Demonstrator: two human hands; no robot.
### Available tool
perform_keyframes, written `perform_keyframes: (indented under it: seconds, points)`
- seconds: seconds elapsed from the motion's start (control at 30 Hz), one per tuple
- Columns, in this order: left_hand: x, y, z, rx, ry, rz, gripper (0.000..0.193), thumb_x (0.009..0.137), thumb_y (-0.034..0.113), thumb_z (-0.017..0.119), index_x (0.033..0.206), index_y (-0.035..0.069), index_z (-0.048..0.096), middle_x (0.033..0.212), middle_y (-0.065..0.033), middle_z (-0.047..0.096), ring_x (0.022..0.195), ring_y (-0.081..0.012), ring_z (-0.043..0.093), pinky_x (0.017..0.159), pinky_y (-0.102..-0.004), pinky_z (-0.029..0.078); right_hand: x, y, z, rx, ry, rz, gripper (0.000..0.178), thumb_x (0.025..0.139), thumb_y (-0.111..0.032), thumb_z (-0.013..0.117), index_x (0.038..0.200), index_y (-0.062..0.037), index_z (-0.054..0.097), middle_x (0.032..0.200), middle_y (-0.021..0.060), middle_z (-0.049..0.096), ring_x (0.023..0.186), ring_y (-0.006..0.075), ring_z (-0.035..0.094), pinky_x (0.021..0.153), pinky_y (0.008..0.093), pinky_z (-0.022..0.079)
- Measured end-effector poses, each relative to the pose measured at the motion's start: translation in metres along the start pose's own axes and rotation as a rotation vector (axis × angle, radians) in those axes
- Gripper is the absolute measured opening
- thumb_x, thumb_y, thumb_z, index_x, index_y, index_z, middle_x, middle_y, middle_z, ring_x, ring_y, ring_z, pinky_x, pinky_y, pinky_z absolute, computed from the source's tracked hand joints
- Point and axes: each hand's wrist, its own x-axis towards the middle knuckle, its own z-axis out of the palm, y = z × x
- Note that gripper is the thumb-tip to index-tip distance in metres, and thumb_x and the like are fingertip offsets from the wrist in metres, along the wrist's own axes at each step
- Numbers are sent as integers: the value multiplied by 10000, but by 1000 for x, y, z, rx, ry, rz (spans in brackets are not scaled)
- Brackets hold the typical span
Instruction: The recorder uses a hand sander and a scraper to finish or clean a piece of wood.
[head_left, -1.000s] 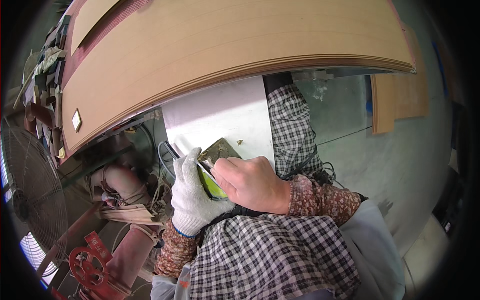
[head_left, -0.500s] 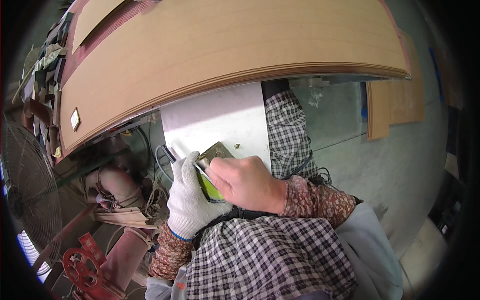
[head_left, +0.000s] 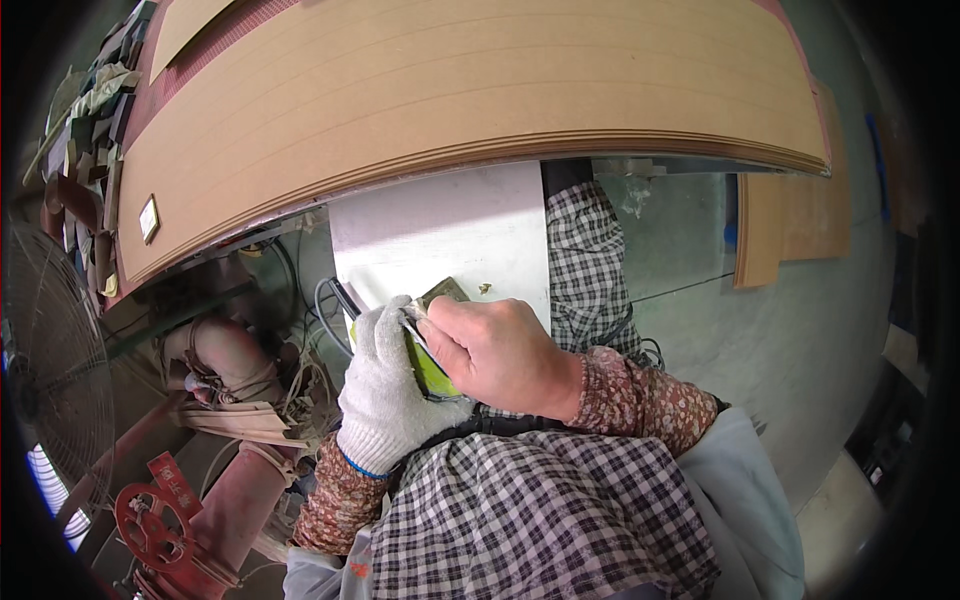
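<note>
My left hand (head_left: 385, 385), in a white knit glove, is closed on a bright yellow-green thing with a black edge (head_left: 428, 372); most of it is hidden by my hands. My bare right hand (head_left: 505, 350) is a closed fist, thumb side toward the gloved fingertips. A pale sliver shows where the two hands meet, but what the right fingers grip is hidden. Just beyond them, a brownish square plate (head_left: 443, 291) shows one corner. A white board (head_left: 440, 225) lies beneath, with a small brownish scrap (head_left: 485, 288) on it.
A large stack of tan sheets (head_left: 480, 90) spans the far side, a small white-faced piece (head_left: 149, 219) on its left end. A black cord (head_left: 325, 312) loops left of my glove. Farther left are a fan (head_left: 55, 370) and a red handwheel (head_left: 155, 527) on pipework.
My right fist has shifted slightly right and covers more of the brownish plate. The gloved hand keeps its grip. The whole view has moved a little.
</note>
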Motion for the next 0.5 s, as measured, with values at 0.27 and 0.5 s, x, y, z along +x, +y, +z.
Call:
perform_keyframes:
  seconds: [0.27, 0.5]
  points:
    - [0, 3, 2, -46, -38, -79, 1109, 537, 269, 989, 1458, -2, 433, 1308, -223, 533, 1182, -449, 584, 1014, -492, 518, -1, 6, -3, -39, 14, 168, 214, 1020, -180, 608, 862, -36, 628, 650, 195, 658, 582, 415, 667, 547, 505, 532]
    - [-3, -1, 3, -48, -19, -39, 1071, 538, 237, 976, 1442, 3, 452, 1288, -222, 531, 1148, -441, 588, 992, -489, 528, -1, 13, 2, -85, -1, 223, 223, 1031, -216, 604, 891, -46, 635, 654, 190, 667, 582, 389, 684, 525, 500, 525]
